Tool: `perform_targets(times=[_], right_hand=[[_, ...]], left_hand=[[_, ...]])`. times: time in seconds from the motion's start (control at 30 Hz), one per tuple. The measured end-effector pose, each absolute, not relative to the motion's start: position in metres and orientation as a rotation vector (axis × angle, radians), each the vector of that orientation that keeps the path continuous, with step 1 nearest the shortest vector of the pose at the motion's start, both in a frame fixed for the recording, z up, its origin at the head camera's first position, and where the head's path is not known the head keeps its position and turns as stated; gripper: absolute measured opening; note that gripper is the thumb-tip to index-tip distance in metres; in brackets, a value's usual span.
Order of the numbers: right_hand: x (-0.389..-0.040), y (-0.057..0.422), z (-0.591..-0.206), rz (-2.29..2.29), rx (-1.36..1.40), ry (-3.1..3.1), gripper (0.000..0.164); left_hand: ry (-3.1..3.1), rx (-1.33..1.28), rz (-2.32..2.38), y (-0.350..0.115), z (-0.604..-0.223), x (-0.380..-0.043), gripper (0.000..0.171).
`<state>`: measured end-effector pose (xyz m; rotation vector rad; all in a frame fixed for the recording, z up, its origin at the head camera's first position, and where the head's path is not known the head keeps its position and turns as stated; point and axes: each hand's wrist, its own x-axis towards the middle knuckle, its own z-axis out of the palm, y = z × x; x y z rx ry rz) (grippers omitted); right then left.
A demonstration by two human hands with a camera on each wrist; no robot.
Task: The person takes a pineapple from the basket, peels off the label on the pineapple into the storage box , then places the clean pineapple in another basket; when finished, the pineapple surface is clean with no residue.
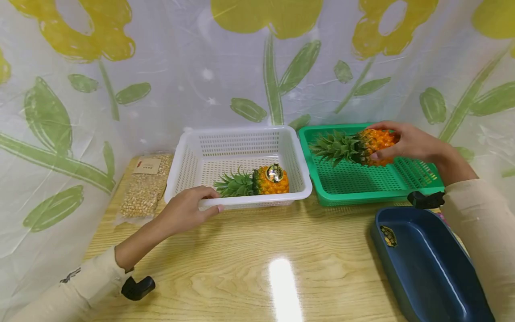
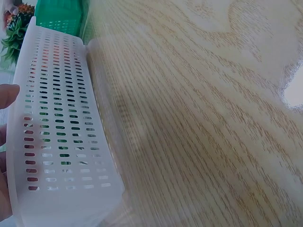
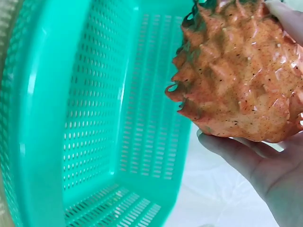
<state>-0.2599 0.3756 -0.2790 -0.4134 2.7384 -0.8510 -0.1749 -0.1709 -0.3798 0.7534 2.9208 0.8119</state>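
Observation:
My left hand [image 1: 187, 210] pinches the front rim of a white plastic basket [image 1: 257, 200], thumb outside and fingers curled over the edge. Inside that basket a small pineapple [image 1: 263, 181] lies on its side, crown to the left, with a round dark label on its orange body. Over a green basket [image 1: 374, 197] my right hand [image 1: 414, 141] holds another pineapple [image 1: 372, 142] by its body, its leafy crown pointing left. In the right wrist view, thumb and fingers wrap the spiky orange fruit [image 3: 241, 75] beside the basket's perforated wall.
A clear bag of pale yellow kernels [image 1: 142, 194] lies left of the white basket. At the front right stands a deep blue tray [image 1: 426, 264] with a dark label inside. A curtain with flowers [image 1: 173, 89] hangs behind the wooden table [image 1: 225, 250].

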Motion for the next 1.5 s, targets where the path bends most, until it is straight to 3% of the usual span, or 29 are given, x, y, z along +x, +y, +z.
perform_targets(times=[1.0, 1.5], right_hand=[[-0.317, 0.385, -0.320, -0.639, -0.380, 2.719, 0.079], [-0.329, 0.382, -0.329, -0.645, -0.375, 2.661, 0.081]], left_hand=[[2.910, 0.768, 0.827, -0.173, -0.380, -0.176, 0.023], [2.928, 0.778, 0.802, -0.172, -0.379, -0.175, 0.025]])
